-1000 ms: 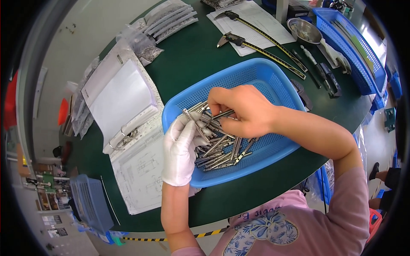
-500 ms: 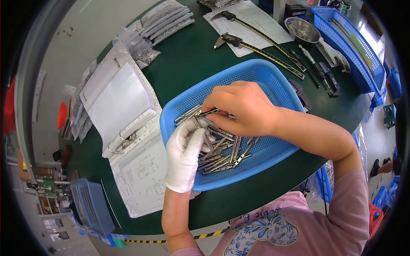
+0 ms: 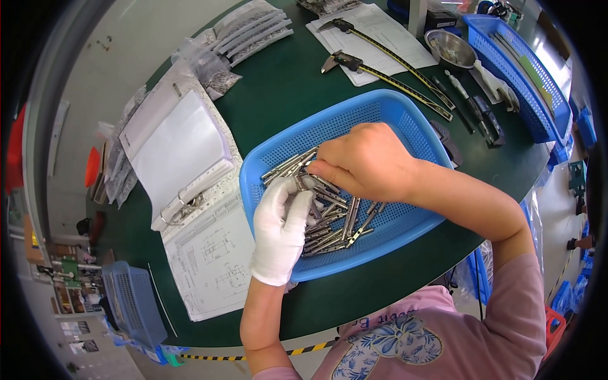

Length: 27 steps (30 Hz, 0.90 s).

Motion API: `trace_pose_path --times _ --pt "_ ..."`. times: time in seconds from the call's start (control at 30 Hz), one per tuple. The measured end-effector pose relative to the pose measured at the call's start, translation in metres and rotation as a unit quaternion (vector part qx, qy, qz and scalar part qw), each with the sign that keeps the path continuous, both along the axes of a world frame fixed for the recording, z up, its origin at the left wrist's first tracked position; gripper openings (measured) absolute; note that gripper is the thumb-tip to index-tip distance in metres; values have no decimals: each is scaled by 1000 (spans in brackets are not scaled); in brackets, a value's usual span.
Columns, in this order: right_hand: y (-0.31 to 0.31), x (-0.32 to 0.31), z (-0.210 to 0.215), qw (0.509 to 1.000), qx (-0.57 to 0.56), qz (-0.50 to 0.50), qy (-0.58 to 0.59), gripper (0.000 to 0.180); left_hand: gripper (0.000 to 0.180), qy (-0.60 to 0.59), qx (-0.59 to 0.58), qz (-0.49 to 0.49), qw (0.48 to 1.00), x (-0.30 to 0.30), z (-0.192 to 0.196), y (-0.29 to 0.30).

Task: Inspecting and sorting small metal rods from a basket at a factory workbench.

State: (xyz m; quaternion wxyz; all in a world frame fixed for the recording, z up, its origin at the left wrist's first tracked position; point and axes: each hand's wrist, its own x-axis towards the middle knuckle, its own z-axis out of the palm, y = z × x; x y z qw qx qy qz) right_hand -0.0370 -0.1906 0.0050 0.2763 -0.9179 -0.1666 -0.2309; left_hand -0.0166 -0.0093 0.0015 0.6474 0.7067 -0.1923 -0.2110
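Observation:
A blue perforated plastic basket holds a heap of slim metal pins with small holes and slots. On the left, inside the basket's edge, my left hand in a white glove is closed round a metal pin that stands up between thumb and fingers. My bare right hand is over the heap, just beyond the left one, with thumb and forefinger pinched together. What lies in that pinch is mostly hidden by the fingers. More pins lie under and beyond both hands.
An open ring binder with a drawing sheet lies left of the basket. Beyond it are two calipers on papers, a micrometer and a steel bowl. Another blue basket stands far right; bagged parts lie far left.
My right hand has shifted slightly right, and its fingers have curled tighter. The dark pin seen at its fingertips before is now mostly out of sight. My left hand keeps its grip, moving slightly right.

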Motion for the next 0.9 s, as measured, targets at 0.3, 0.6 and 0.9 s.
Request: trace_pose_path --times 0.3,0.6,0.9 --pt "-6 0 1 999 -25 19 -33 16 12 -19 -8 3 1000 -2 0 -1" --pt "-12 6 6 997 25 53 -47 11 17 36 -68 23 997 -2 6 3" --pt "-18 6 2 995 40 81 -29 7 16 56 -95 23 994 1 4 5"
